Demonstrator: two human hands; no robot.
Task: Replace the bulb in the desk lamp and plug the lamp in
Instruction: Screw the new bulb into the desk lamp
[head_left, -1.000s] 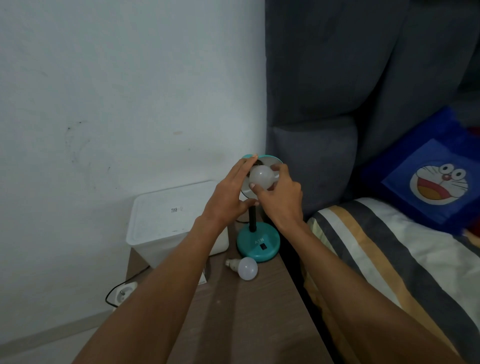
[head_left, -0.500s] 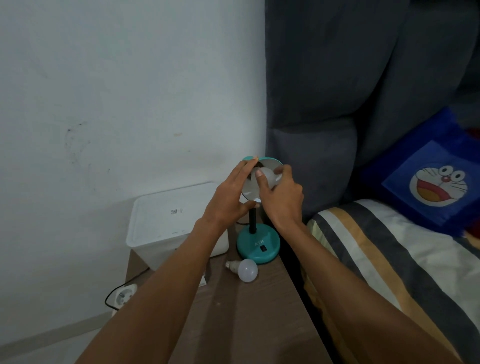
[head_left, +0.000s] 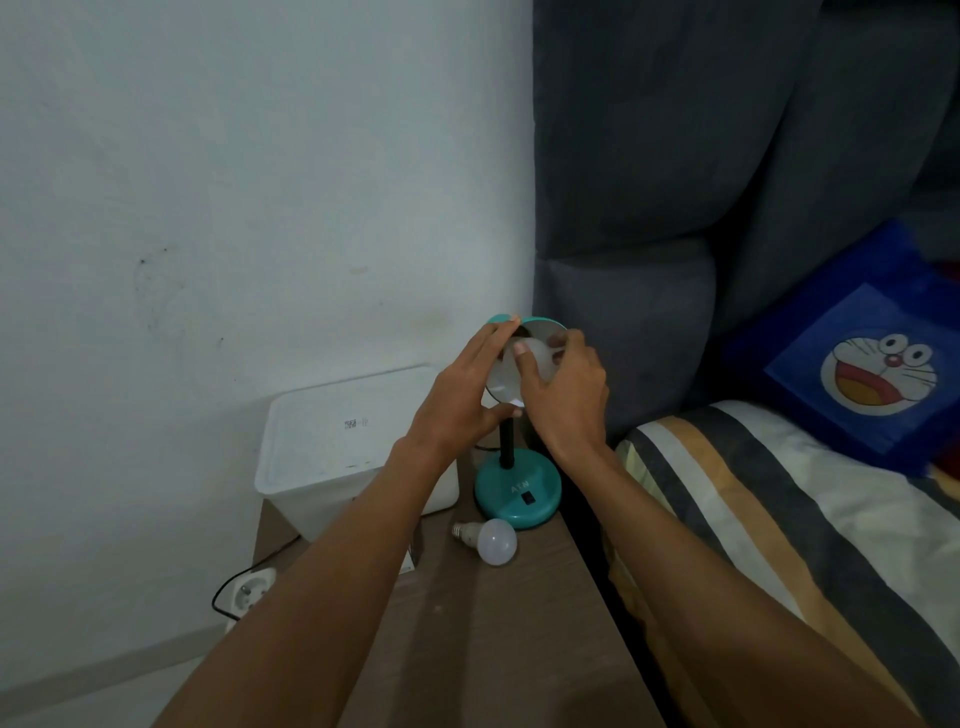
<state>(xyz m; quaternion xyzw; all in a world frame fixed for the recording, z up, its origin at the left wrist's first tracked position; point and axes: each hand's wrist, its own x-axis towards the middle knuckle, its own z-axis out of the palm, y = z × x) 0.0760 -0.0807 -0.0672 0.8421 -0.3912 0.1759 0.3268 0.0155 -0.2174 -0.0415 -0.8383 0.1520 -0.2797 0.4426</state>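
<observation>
A teal desk lamp stands on the wooden bedside table (head_left: 519, 623), its round base (head_left: 517, 491) near the table's back right edge. My left hand (head_left: 462, 400) grips the rim of the lamp's shade (head_left: 501, 382), which faces me. My right hand (head_left: 563, 395) holds a white bulb (head_left: 540, 356) inside the shade, fingers wrapped around its dome. A second white bulb (head_left: 491, 540) lies on its side on the table just in front of the base. A white wall socket (head_left: 249, 592) with a black cable sits low on the wall at the left.
A white lidded plastic box (head_left: 337, 447) stands at the table's back left, touching the wall. A grey padded headboard (head_left: 675, 208) rises to the right. The bed with a striped sheet (head_left: 753, 519) and a blue cartoon pillow (head_left: 872, 364) borders the table's right edge.
My right hand has pushed the white bulb deeper into the shade and turned around it. My left hand has stayed on the shade's rim.
</observation>
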